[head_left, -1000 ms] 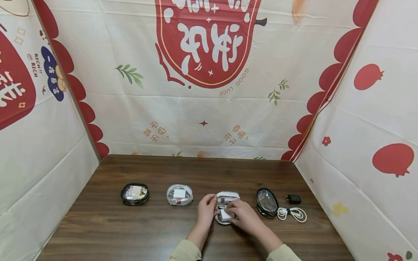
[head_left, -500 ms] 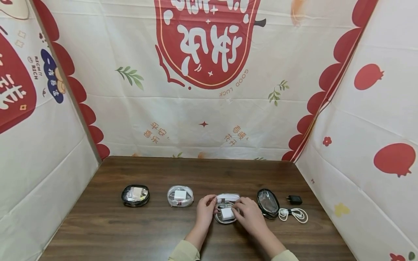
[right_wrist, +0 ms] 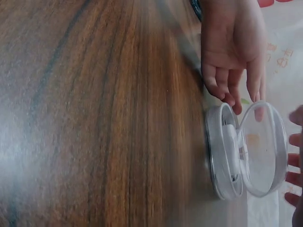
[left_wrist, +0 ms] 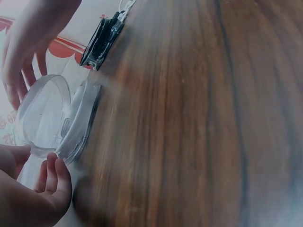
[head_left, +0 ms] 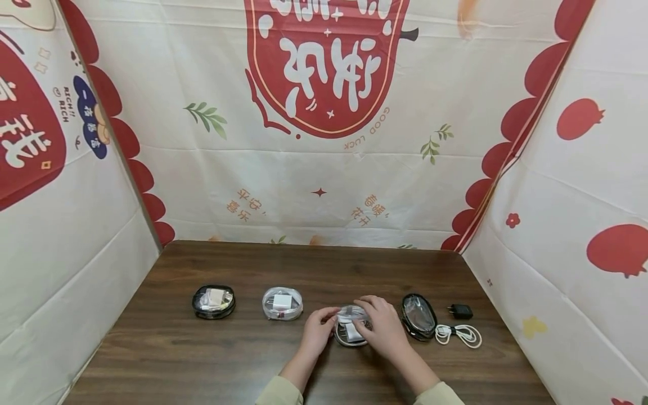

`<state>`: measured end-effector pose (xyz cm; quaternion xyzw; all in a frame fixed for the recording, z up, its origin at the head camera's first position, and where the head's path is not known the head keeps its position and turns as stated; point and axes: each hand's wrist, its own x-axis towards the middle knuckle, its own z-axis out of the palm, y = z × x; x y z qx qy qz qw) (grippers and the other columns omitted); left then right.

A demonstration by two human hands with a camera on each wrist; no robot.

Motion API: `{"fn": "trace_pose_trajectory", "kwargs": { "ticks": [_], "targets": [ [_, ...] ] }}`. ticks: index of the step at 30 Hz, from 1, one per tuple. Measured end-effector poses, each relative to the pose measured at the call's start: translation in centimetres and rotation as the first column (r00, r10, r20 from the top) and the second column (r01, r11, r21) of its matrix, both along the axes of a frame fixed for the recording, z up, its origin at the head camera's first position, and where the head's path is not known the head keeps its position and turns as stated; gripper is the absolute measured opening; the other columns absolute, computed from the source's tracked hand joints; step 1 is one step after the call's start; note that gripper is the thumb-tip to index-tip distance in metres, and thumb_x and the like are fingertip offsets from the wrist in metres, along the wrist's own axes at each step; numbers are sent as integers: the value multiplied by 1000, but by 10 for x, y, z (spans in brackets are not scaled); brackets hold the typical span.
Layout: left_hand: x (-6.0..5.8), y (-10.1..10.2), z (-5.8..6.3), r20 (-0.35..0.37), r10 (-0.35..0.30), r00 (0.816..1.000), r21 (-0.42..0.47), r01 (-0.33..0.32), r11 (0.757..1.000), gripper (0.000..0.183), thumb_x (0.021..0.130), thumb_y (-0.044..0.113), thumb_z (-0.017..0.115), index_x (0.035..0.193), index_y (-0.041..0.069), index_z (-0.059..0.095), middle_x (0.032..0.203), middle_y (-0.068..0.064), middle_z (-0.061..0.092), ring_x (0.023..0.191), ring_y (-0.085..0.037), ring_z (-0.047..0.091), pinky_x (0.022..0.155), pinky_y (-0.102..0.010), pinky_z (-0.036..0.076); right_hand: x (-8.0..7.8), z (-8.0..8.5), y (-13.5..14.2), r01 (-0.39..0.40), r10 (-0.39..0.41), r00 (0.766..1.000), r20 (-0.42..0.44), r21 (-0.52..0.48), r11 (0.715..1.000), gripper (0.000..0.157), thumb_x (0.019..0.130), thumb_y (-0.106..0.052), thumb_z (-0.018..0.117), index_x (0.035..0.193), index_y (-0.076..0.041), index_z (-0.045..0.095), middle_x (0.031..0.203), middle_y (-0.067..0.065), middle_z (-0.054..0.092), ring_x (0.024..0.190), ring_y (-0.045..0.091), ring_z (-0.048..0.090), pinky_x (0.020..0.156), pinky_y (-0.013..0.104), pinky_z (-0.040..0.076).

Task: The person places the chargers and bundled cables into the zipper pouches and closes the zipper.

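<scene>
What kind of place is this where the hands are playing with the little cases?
Probably a small homemade booth for tabletop work. Printed cloths hang behind and on both sides of a wood-grain table, and small oval cases are spread out across it.

Table (head_left: pixel 202 365), near left: open passage is afforded.
Gap, black-trimmed case (head_left: pixel 214 302) to white-trimmed case (head_left: pixel 282 304): a free lane is found.
Opened case (right_wrist: pixel 217 156): flanks occupied by left hand (head_left: pixel 316 333) and right hand (head_left: pixel 383 329); far side screened by raised lid (right_wrist: pixel 282 149).
Right side: obstructed by black pouch (head_left: pixel 419 315), cable (head_left: pixel 444 332) and plug (head_left: pixel 461 311).
</scene>
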<state>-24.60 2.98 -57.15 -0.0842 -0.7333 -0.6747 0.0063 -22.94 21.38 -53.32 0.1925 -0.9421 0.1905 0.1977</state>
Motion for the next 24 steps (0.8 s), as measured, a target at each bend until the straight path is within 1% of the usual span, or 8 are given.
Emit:
{"fn": "trace_pose_trajectory", "kwargs": {
  "ticks": [4,6,8,11,15,20,22,24],
  "targets": [
    [-4,-3,1,-70,-32,997,-99,25,995,28,84,-9,62,109,-2,70,89,-9,62,75,-18,59,63,-26,52,2,-2,-3,-15,2,986,167,77,997,55,87,-41,71,132,-12,59,138,9,52,129,34,44,104,59,31],
    [-8,-4,1,-101,-39,994,-176,21,984,34,78,-12,61,109,-1,70,88,-7,65,79,-19,60,67,-26,51,3,-4,-4,-22,0,979,205,103,994,58,87,-44,70,135,-13,57,142,9,49,132,35,41,106,60,28],
    [-13,-6,2,-132,-53,990,-268,16,963,36,75,-12,62,108,0,71,85,-4,66,80,-17,60,70,-26,48,3,-5,-4,-31,5,975,224,113,993,59,87,-45,69,135,-14,57,144,10,48,134,37,39,107,62,26],
    [-20,-8,3,-100,-114,988,-365,70,928,29,80,-8,63,107,-1,71,82,-2,65,70,-13,59,63,-26,49,4,-6,-4,-42,8,969,246,131,990,61,88,-47,68,137,-14,55,146,11,46,135,38,37,107,63,25],
    [-29,-8,4,-45,-198,979,-447,158,881,21,85,-2,66,106,-1,71,91,-6,68,65,-12,58,56,-24,50,7,-8,-2,-47,4,954,299,139,989,64,89,-49,66,141,-15,52,147,12,44,137,40,34,106,66,23],
    [-37,-7,7,-59,-230,971,-522,166,837,18,84,2,70,102,2,74,100,-8,71,90,-25,65,78,-36,53,12,-11,1,-60,20,946,323,113,992,64,89,-47,66,141,-14,51,147,12,44,137,41,34,105,67,22],
    [-38,-5,9,-65,-232,971,-539,162,826,16,84,4,71,99,3,75,100,-8,71,99,-27,64,87,-40,50,14,-13,3,-67,30,947,319,104,992,64,89,-47,66,141,-13,51,147,12,44,137,41,34,105,67,23],
    [-39,-4,9,-72,-234,970,-553,157,819,14,83,4,72,97,4,75,99,-7,72,101,-28,64,90,-43,49,15,-14,4,-69,36,948,316,95,993,64,89,-46,66,142,-13,50,147,12,44,137,40,34,105,67,23]
  ]
}}
